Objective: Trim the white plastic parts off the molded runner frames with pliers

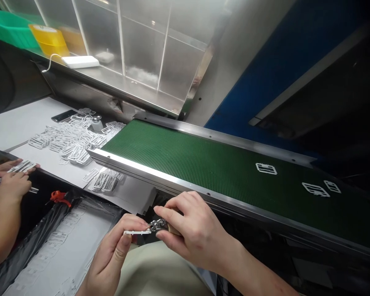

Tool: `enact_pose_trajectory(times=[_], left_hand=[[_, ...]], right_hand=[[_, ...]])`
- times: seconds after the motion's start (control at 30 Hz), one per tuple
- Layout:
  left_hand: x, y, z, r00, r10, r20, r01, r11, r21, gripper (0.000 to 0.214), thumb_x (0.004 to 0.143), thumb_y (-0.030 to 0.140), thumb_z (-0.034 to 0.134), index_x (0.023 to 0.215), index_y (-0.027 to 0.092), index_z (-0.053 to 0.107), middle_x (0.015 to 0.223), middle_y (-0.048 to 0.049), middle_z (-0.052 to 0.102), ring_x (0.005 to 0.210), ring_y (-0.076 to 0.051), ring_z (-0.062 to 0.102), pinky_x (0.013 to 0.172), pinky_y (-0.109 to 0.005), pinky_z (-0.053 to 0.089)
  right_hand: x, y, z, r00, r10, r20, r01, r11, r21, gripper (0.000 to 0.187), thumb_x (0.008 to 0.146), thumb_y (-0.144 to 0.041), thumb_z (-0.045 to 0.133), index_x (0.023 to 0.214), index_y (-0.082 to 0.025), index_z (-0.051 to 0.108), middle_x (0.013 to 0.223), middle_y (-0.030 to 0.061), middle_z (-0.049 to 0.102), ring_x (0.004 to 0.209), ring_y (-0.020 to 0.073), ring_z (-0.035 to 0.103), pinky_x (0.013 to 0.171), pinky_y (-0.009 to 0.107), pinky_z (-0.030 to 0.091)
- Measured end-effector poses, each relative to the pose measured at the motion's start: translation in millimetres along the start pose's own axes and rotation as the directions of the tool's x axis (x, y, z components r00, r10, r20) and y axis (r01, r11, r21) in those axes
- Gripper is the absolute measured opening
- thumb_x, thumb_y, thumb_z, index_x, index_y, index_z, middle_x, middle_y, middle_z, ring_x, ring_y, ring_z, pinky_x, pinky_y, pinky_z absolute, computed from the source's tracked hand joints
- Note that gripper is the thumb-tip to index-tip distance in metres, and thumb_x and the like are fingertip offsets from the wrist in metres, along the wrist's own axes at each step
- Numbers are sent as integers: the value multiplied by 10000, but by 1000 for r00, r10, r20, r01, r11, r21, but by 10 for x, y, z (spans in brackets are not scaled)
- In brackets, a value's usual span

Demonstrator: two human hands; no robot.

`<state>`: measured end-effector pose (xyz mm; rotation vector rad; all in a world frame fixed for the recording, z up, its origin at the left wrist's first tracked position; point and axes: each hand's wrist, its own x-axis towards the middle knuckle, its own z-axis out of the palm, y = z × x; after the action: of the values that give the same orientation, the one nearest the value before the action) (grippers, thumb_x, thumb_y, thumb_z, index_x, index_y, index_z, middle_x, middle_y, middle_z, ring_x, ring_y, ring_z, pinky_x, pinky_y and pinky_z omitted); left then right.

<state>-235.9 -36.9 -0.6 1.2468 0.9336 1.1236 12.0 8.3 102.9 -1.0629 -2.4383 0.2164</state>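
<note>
Between the thumb and fingers of my left hand (115,246) is a white plastic frame (137,232), seen edge-on. My right hand (194,230) is closed around a pair of nippers (158,224), whose handles are mostly hidden by my fingers. The metal jaws of the nippers meet the right end of the frame, close to my left fingertips. Whether the jaws are closed on it I cannot tell. Both hands are above my lap, in front of the near rail of the green conveyor belt (179,152).
Several white frames (266,168) lie on the belt's right part. A pile of frames (70,135) covers the white table at left, by a phone (63,116). A co-worker's hands (15,181) hold frames near red-handled pliers (60,197). A lined box (80,234) holds frames.
</note>
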Motion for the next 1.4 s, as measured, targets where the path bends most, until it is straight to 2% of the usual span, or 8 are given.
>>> enact_pose_trajectory(times=[0.83,0.97,1.03,1.13,1.2,1.23,1.3,1.4], left_hand=[[75,27,-8,999,45,13,-47,976,212,303,1161,364,447,1213,360,746,1201,-5,757,1125,-163,693,939,-180,541],[77,27,10,1000,16,-6,-15,985,169,322,1156,404,460,1167,337,775,1136,-16,759,1012,-172,676,892,-189,549],[77,29,27,1000,-12,-21,15,990,139,351,1153,427,461,1146,321,796,1132,-28,761,1013,-184,670,903,-203,552],[72,5,44,996,-60,-60,65,994,89,373,1146,454,475,1143,299,814,1160,-43,764,1009,-194,668,906,-226,551],[69,-34,19,991,-81,-107,86,995,44,367,1144,462,483,1163,292,808,1166,-42,761,966,-186,659,894,-235,548],[69,-60,-15,986,-89,-143,93,996,18,366,1145,463,481,1176,292,803,1173,-39,758,949,-182,653,889,-239,546],[64,-119,-130,970,-91,-225,93,996,-5,371,1151,464,469,1203,294,795,1205,-37,751,939,-179,643,891,-250,542],[33,-208,-388,951,-41,-306,74,992,99,354,1145,467,497,1241,298,792,1244,-39,750,969,-186,635,933,-265,531]], right_hand=[[-7,-27,74,998,-64,30,68,985,-161,333,1129,-417,610,1084,-153,809,776,15,628,692,181,529,644,383,326],[-4,21,117,1000,9,-18,-8,997,76,331,1128,-414,633,1158,-145,824,796,18,689,693,158,576,657,340,404],[-31,68,107,983,183,22,-179,921,345,303,1114,-397,664,1206,-166,837,845,25,720,752,147,630,713,297,468],[-164,168,117,887,377,265,-444,545,711,359,1052,-503,709,1213,-216,854,914,34,722,788,152,634,711,276,490],[-290,222,201,811,393,434,-562,316,764,368,965,-497,771,1207,-229,842,913,19,715,743,145,606,659,263,463],[-343,235,277,780,390,490,-610,297,735,327,929,-428,789,1186,-232,840,918,15,725,749,145,618,668,260,469],[-388,223,501,754,365,546,-657,445,609,233,888,-251,754,1101,-230,844,976,23,775,830,165,692,751,272,519],[-241,98,992,783,116,611,-477,743,471,246,831,-178,711,1037,-219,839,1052,59,820,968,218,759,861,303,567]])
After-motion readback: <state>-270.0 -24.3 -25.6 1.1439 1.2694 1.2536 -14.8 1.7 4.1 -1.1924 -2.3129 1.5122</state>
